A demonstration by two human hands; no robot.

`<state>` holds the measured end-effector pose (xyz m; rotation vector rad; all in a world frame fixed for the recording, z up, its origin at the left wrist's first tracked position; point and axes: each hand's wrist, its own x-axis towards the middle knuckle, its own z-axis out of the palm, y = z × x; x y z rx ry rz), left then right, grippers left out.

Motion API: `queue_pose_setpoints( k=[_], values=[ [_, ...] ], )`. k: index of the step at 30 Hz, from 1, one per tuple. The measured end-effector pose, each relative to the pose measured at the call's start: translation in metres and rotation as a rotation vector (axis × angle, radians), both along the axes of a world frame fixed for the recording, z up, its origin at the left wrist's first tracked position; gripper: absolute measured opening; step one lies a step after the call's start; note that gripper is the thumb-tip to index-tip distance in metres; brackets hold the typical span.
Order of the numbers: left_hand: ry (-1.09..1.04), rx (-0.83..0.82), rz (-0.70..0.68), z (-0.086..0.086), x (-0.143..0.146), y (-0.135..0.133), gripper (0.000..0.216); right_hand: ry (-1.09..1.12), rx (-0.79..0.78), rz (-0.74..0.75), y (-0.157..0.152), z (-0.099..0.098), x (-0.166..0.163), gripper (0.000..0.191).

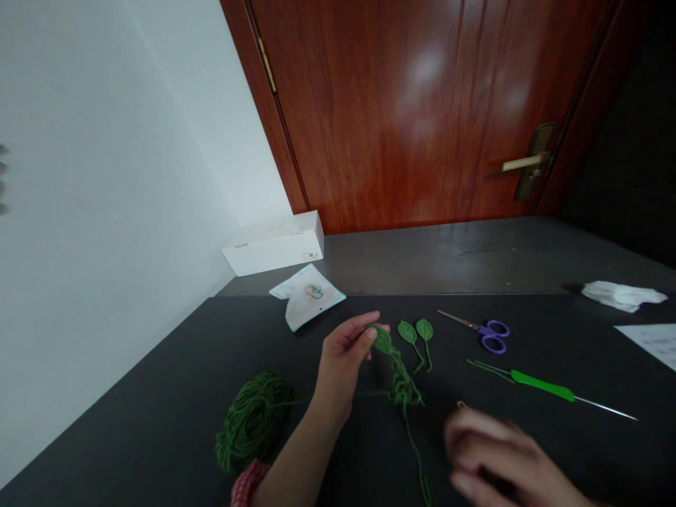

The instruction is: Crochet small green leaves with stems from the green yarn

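My left hand (343, 359) pinches a green crocheted leaf (382, 341) between thumb and fingers. Below the leaf hangs a loose tangle of green yarn (404, 389), with a tail trailing toward the table's near edge. A strand runs left behind my wrist to a large green yarn ball (253, 419). My right hand (496, 454), blurred by motion, is at the lower right with curled fingers. A tiny pale loop (461, 405) shows at its fingertips, too small to name. Two finished-looking crocheted leaves (406, 332) with stems lie just beyond the held leaf.
Purple-handled scissors (493, 336) and a green-handled crochet hook (543, 384) lie to the right, with a short yarn piece by the hook. A white packet (309, 299) and a white box (274, 246) stand back left. Crumpled white tissue (623, 294) and paper (652, 343) are far right.
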<state>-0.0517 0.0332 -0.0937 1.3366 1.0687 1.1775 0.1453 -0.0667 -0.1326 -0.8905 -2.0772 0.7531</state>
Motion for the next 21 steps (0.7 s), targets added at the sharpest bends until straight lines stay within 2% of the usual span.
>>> queue_pose_setpoints(
  k=[1, 2, 3, 4, 6, 8, 10, 13, 16, 18, 21],
  values=[
    [-0.014, -0.005, -0.037, 0.002, 0.003, -0.004, 0.027, 0.137, -0.076, -0.134, 0.004, 0.003, 0.001, 0.017],
    [-0.025, -0.012, -0.077, 0.003, 0.006, -0.007, 0.026, 0.261, -0.167, -0.197, 0.008, 0.004, 0.001, 0.009],
    [-0.032, -0.022, -0.114, 0.005, 0.009, -0.011, 0.025, 0.387, -0.260, -0.235, 0.012, 0.003, 0.000, 0.014],
    [-0.039, -0.032, -0.146, 0.006, 0.013, -0.015, 0.024, 0.488, -0.354, -0.203, 0.016, 0.000, -0.002, 0.028],
    [-0.046, -0.051, -0.192, 0.007, 0.018, -0.021, 0.023, 0.625, -0.515, -0.023, 0.023, -0.007, -0.005, 0.048],
    [-0.061, -0.053, -0.182, 0.007, 0.020, -0.023, 0.022, 0.650, -0.665, 0.088, 0.027, -0.015, -0.009, 0.051],
    [-0.091, -0.035, -0.111, 0.005, 0.019, -0.021, 0.020, 0.591, -0.755, 0.077, 0.027, -0.019, -0.012, 0.046],
    [-0.167, 0.016, 0.063, 0.001, 0.009, -0.009, 0.020, 0.511, -0.752, 0.018, 0.025, -0.021, -0.013, 0.044],
    [-0.262, 0.065, 0.251, -0.002, -0.004, 0.004, 0.023, 0.459, -0.691, 0.029, 0.020, -0.022, -0.015, 0.045],
    [-0.307, 0.077, 0.320, -0.003, -0.010, 0.009, 0.025, 0.368, -0.610, 0.031, 0.017, -0.022, -0.014, 0.044],
    [-0.341, 0.082, 0.349, -0.001, -0.013, 0.012, 0.026, 0.196, -0.432, -0.035, 0.013, -0.015, -0.011, 0.039]
  ],
)
